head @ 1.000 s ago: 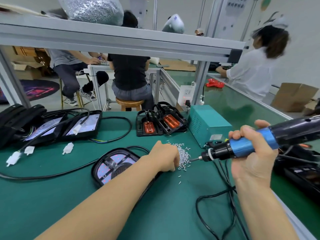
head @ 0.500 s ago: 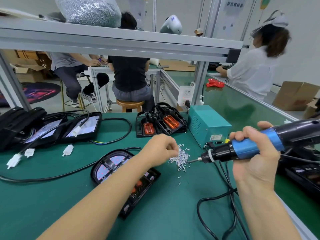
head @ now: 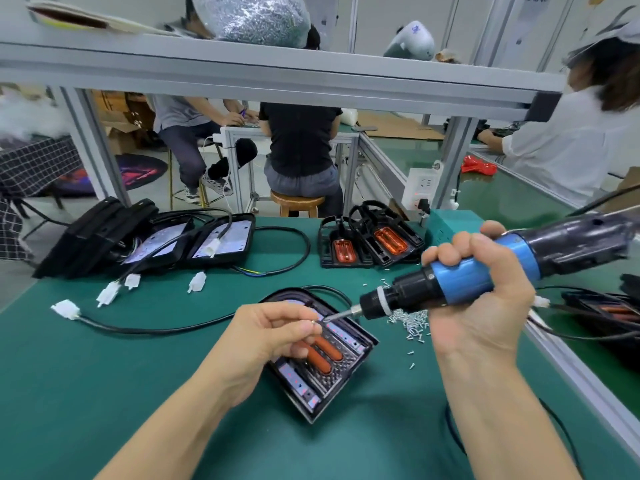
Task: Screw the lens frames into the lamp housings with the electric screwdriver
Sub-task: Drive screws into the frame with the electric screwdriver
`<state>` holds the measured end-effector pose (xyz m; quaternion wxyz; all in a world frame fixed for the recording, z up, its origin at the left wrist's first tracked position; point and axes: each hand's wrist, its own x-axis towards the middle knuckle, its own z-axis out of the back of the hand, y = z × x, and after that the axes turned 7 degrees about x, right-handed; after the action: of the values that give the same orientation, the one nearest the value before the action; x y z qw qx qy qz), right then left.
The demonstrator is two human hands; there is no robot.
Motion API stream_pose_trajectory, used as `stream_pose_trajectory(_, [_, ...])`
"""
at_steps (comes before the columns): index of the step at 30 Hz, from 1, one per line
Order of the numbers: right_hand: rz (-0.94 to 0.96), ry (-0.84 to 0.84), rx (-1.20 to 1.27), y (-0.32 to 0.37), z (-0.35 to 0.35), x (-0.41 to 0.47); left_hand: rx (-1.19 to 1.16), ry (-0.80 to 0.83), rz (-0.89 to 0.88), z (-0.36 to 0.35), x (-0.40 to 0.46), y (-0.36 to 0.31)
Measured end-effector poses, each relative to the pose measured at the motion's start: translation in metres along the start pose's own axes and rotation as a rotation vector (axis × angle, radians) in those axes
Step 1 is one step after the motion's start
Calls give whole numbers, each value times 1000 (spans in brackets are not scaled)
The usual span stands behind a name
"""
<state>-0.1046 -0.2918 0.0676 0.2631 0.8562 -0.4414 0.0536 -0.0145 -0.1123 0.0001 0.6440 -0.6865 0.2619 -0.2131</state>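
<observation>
Wall sign (head: 529, 15): printed characters, too blurred to read
White object on shelf (head: 409, 38): dark mark, not legible
Power strip (head: 423, 188): faint markings, unreadable
Elsewhere: no readable text

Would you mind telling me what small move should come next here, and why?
Probably seat the screw on the bit. The left hand pinches it just short of the electric screwdriver tip, which the right hand holds over the lamp housing; nothing is being driven yet.
</observation>
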Motion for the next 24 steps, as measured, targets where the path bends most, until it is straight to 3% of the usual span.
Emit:
stream_pose_trajectory(15, [6, 57, -103, -12, -5, -6, -53, 5, 0, -3, -6, 5])
stream_pose_trajectory(17, [6, 55, -110, -11, -2, -5, 44, -12, -12, -4, -5, 4])
stream_pose_trajectory(20, [18, 53, -137, -9, 5, -2, 403, -46, -85, -7, -1, 2])
stream_pose_trajectory(24, [103, 83, -310, -3, 17, 1, 700, -28, -180, -26, 1, 9])
